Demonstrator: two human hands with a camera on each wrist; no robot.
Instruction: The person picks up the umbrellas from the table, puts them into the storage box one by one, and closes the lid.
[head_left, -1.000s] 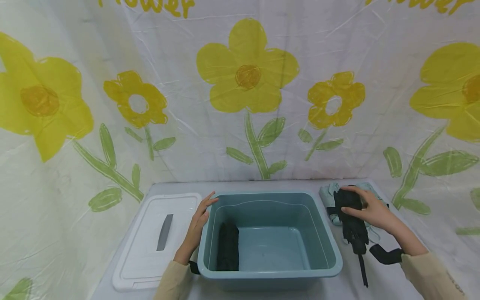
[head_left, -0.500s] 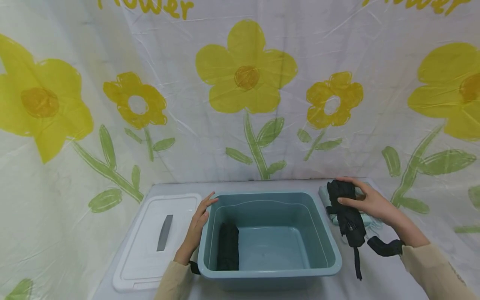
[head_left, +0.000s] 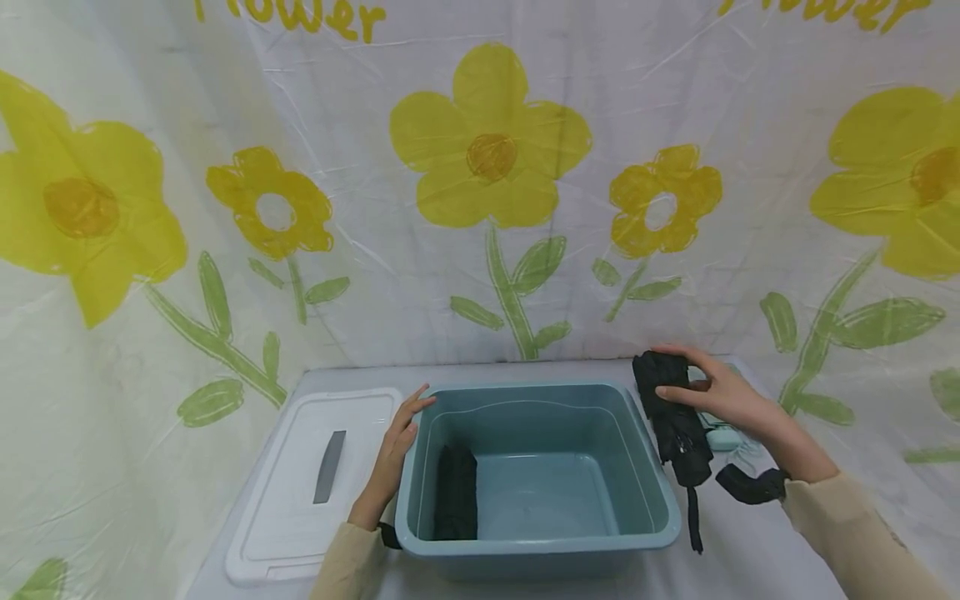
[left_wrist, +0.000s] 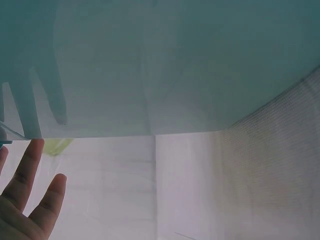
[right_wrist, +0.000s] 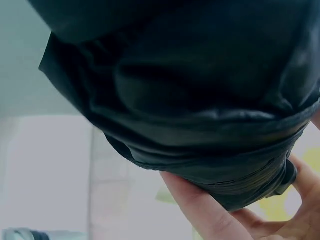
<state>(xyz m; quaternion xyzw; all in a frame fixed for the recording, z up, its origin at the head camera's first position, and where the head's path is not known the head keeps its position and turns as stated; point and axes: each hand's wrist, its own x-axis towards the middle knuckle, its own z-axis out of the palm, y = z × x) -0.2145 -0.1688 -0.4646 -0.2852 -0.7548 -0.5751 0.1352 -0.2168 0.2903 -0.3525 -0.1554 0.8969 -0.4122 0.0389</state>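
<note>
My right hand grips a folded black umbrella beside the right wall of a blue-green plastic bin. The strap of the umbrella hangs down toward the front. In the right wrist view the dark fabric fills the top, with the thumb and fingers around its far end. My left hand rests against the bin's left side, its fingers straight. The left wrist view has those fingers next to the bin's outer wall. Inside the bin, along the left wall, lies a long black bundle.
A white lid with a grey handle lies left of the bin. Behind the right hand is a pale teal folded item, partly hidden. A flower-printed curtain hangs along the table's back edge.
My right hand has lifted the umbrella off the pale teal item and carried it left toward the bin's right rim. My left hand has stayed in place.
</note>
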